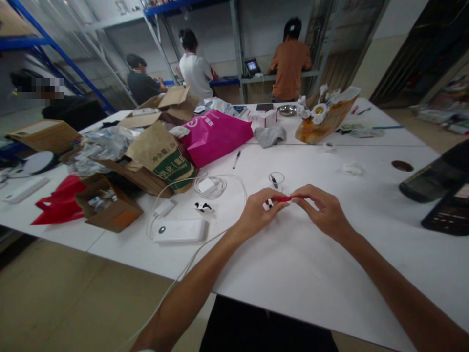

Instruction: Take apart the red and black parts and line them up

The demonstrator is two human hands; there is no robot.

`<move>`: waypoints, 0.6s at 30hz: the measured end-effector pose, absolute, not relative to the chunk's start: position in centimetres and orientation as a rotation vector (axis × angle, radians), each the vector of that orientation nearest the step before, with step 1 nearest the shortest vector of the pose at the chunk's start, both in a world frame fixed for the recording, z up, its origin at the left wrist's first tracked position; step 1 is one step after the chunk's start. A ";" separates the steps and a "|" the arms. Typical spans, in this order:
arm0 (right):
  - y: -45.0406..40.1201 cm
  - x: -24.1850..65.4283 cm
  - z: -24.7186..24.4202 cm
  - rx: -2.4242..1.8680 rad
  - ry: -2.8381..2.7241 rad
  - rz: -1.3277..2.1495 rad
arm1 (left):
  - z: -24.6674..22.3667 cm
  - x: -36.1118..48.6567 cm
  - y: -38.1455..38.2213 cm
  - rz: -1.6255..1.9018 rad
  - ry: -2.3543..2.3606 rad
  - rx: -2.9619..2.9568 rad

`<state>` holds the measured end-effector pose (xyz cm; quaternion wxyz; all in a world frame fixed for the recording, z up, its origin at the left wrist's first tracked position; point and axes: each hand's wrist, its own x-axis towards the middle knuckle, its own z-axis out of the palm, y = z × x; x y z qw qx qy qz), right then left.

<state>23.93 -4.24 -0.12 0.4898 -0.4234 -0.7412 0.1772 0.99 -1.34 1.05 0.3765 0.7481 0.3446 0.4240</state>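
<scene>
Above the white table (315, 274), a small slim red object (284, 199) is held between both hands. My left hand (258, 211) pinches its left end, and the fingertips of my right hand (320, 208) close on its right end. Just behind my hands lies a thin looped cable (276, 177) with a dark part. A black and white pen (237, 160) rests farther back. Left of my left hand are a small black and white item (203, 208) and a white power bank (180, 230) with a round dark display.
White cables and a charger (207, 185) lie left of my hands. Beyond are a pink bag (220, 134), a brown paper bag (161, 156) and cardboard boxes (110, 205). A dark bottle (432, 178) and a phone (449, 212) are at the right. Several people sit farther back.
</scene>
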 end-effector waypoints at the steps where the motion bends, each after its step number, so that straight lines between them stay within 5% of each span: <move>1: -4.2 23.9 -0.1 -1.011 -1.809 0.428 | 1.1 1.0 -1.4 1.074 0.886 1.925; 8: -4.0 24.9 1.3 -1.028 -1.763 0.382 | 1.2 0.8 -1.2 0.838 0.806 1.591; 18: -5.6 32.5 1.4 -1.310 -1.805 0.151 | 1.5 0.7 -0.5 0.963 0.651 1.343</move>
